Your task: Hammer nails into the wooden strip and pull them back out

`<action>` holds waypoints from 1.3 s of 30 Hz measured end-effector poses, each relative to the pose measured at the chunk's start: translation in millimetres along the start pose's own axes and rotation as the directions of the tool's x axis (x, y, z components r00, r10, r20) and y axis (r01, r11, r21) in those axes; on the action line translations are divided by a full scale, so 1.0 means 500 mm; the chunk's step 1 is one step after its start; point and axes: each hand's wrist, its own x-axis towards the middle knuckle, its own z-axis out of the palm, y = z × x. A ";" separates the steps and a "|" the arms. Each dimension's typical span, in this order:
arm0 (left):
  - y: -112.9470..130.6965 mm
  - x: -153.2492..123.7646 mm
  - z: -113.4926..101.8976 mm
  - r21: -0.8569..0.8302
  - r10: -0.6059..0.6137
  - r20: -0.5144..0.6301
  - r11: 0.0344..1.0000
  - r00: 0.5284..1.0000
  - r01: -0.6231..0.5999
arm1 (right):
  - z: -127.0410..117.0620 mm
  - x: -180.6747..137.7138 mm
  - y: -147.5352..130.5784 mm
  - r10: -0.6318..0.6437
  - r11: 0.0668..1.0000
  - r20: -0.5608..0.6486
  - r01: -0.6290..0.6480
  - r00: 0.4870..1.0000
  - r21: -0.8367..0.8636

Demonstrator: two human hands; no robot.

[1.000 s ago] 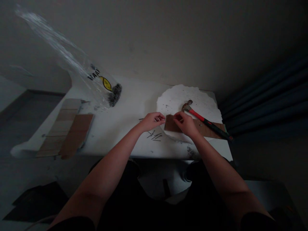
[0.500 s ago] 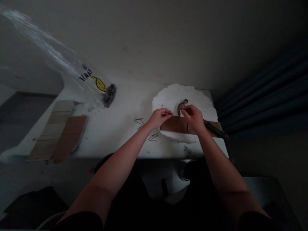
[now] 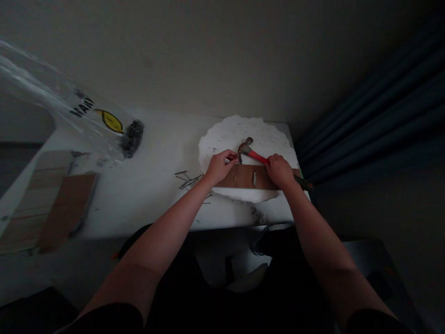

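Observation:
My right hand is closed round the handle of a claw hammer with a red and dark grip. The rusty hammer head points left, close to my left fingertips. My left hand pinches thumb and fingers together over the left end of a brown wooden board; whatever is between them is too small to make out. A small pale mark or piece shows on the board's middle. Under the board lies a white slab with ragged edges. Several loose nails are scattered left of my left hand.
The white table stands against a grey wall. At its left end lie wooden boards, with a clear printed plastic bag behind them. A dark curtain hangs on the right. Dark crumbs lie near the front edge.
My right hand has gone from a pinch near the hammer head to a grip on the handle. My left hand stays pinched. The view has shifted, moving the scene leftward.

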 end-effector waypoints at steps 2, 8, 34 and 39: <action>-0.004 0.000 0.003 0.008 0.002 0.015 1.000 1.000 -0.003 | 0.001 0.001 -0.001 0.000 1.000 -0.038 -0.001 0.999 -0.022; -0.005 -0.004 0.010 0.029 0.013 0.058 0.999 0.998 -0.015 | -0.017 -0.008 0.005 0.119 0.992 -0.053 -0.116 0.992 0.056; -0.045 -0.059 -0.128 0.134 -0.047 0.031 0.990 0.998 0.043 | -0.092 -0.057 -0.107 0.082 0.772 -0.021 -0.050 0.996 0.633; -0.048 -0.056 -0.120 0.126 -0.040 0.018 0.991 0.999 0.038 | -0.092 -0.051 -0.123 0.074 0.767 -0.045 -0.028 0.996 0.641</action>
